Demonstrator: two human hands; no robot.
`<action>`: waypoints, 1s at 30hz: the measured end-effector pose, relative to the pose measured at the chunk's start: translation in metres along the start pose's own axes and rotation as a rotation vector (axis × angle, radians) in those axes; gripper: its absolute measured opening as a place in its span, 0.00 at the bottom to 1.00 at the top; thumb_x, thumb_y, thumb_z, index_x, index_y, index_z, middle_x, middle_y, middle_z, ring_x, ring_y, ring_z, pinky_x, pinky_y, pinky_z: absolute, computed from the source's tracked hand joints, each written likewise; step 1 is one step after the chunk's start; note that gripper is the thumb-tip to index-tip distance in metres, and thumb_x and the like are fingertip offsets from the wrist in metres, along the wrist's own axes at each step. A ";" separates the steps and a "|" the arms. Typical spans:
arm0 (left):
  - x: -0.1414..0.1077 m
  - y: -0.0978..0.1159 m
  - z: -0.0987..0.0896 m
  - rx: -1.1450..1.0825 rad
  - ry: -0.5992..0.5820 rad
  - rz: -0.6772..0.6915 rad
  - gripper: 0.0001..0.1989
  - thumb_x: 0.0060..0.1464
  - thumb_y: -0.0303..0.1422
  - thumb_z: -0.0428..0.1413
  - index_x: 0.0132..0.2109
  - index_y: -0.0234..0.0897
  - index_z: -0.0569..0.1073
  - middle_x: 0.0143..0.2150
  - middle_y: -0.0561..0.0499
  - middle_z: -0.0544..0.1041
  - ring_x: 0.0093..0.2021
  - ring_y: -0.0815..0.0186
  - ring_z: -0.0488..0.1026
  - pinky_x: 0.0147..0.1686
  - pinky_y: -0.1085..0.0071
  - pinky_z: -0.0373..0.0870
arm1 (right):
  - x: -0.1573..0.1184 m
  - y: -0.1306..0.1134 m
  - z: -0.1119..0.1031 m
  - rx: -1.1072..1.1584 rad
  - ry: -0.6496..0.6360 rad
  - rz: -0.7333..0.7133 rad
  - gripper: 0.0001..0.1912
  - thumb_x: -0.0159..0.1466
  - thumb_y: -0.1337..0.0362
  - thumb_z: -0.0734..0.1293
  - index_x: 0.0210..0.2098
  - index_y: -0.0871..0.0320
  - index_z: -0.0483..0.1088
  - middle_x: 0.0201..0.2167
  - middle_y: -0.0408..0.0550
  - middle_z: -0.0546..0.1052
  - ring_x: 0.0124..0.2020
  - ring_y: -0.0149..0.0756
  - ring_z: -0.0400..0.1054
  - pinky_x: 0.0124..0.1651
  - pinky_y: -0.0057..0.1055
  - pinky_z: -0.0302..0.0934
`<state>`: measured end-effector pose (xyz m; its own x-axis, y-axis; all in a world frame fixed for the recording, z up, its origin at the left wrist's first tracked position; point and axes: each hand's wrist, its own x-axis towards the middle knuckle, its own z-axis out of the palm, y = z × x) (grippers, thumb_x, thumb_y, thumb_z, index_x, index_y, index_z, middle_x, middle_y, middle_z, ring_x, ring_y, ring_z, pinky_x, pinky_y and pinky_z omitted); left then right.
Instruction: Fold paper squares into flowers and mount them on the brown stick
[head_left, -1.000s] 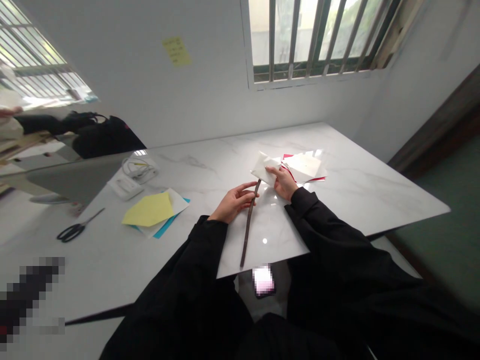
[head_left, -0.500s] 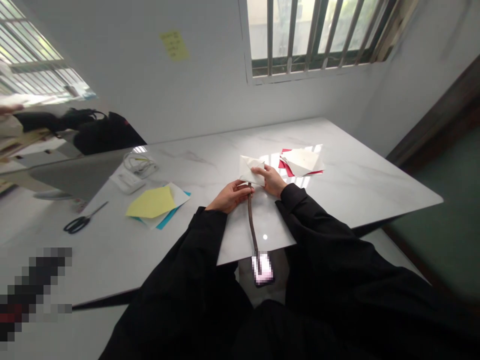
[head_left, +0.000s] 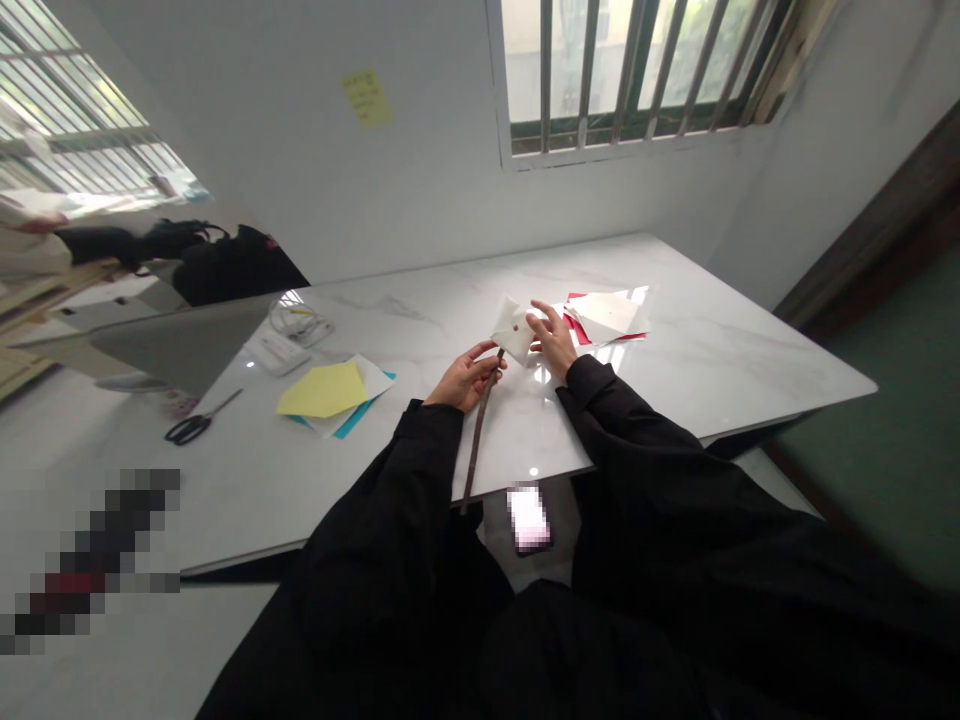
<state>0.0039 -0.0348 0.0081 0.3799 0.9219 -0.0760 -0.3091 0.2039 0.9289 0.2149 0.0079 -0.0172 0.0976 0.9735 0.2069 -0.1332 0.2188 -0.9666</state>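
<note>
My left hand [head_left: 463, 382] is closed round the upper part of a thin brown stick [head_left: 478, 430], which slants down past the table's front edge. At the stick's top end is a folded piece of white paper [head_left: 513, 345], tilted, with a small brown spot near its middle. I cannot tell whether that spot is a hole or the stick's tip. My right hand [head_left: 553, 342] is at the paper's right edge, fingers bent around it, the index finger raised.
White and red paper sheets [head_left: 607, 317] lie beyond my right hand. To the left are yellow, white and blue sheets [head_left: 322, 390], black-handled scissors [head_left: 191, 428] and a white power strip with cable [head_left: 277, 352]. A lit phone [head_left: 529, 518] is below the table edge [head_left: 536, 482].
The stick's lower end has swung left. The paper has turned, and its face with the brown spot now shows. My right hand has shifted slightly right, its index finger lifted.
</note>
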 end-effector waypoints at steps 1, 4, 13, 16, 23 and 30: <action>0.000 0.000 -0.001 -0.007 0.001 0.001 0.33 0.44 0.33 0.77 0.56 0.33 0.75 0.34 0.49 0.82 0.29 0.71 0.77 0.33 0.76 0.73 | 0.001 0.001 -0.001 -0.048 0.006 -0.006 0.32 0.63 0.37 0.71 0.55 0.53 0.74 0.39 0.46 0.80 0.33 0.34 0.73 0.33 0.29 0.69; 0.000 0.000 -0.003 -0.022 0.008 -0.006 0.32 0.46 0.32 0.76 0.56 0.33 0.75 0.36 0.49 0.82 0.30 0.70 0.77 0.33 0.76 0.74 | 0.001 0.002 -0.001 -0.148 0.024 0.010 0.29 0.65 0.35 0.68 0.37 0.56 0.76 0.30 0.45 0.76 0.28 0.31 0.71 0.30 0.26 0.68; -0.001 0.004 -0.002 -0.048 0.052 0.016 0.32 0.45 0.33 0.77 0.57 0.34 0.76 0.36 0.50 0.81 0.29 0.72 0.77 0.31 0.77 0.73 | -0.002 -0.002 0.001 -0.130 0.038 -0.002 0.27 0.65 0.36 0.68 0.41 0.55 0.77 0.37 0.47 0.79 0.28 0.28 0.71 0.26 0.23 0.65; 0.000 0.006 -0.003 -0.044 0.089 0.039 0.32 0.46 0.33 0.76 0.56 0.34 0.75 0.35 0.51 0.81 0.29 0.73 0.77 0.30 0.79 0.72 | 0.000 0.000 0.001 -0.147 0.007 0.016 0.27 0.66 0.37 0.67 0.39 0.56 0.77 0.35 0.47 0.79 0.27 0.29 0.70 0.25 0.23 0.63; 0.003 0.007 -0.004 -0.040 0.150 0.085 0.31 0.45 0.33 0.76 0.55 0.35 0.76 0.35 0.53 0.81 0.29 0.73 0.77 0.31 0.78 0.71 | 0.000 0.001 0.001 -0.192 -0.079 -0.001 0.23 0.68 0.41 0.67 0.43 0.55 0.78 0.35 0.46 0.81 0.27 0.31 0.70 0.26 0.25 0.64; 0.004 0.006 -0.008 -0.026 0.190 0.125 0.32 0.43 0.35 0.77 0.55 0.36 0.77 0.36 0.53 0.81 0.29 0.72 0.76 0.31 0.76 0.72 | 0.001 0.003 0.000 -0.297 -0.144 -0.023 0.21 0.69 0.44 0.67 0.35 0.55 0.77 0.31 0.46 0.81 0.27 0.31 0.70 0.28 0.26 0.64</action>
<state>-0.0035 -0.0273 0.0101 0.1666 0.9855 -0.0306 -0.3668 0.0908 0.9258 0.2149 0.0094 -0.0202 -0.0456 0.9726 0.2280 0.1628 0.2324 -0.9589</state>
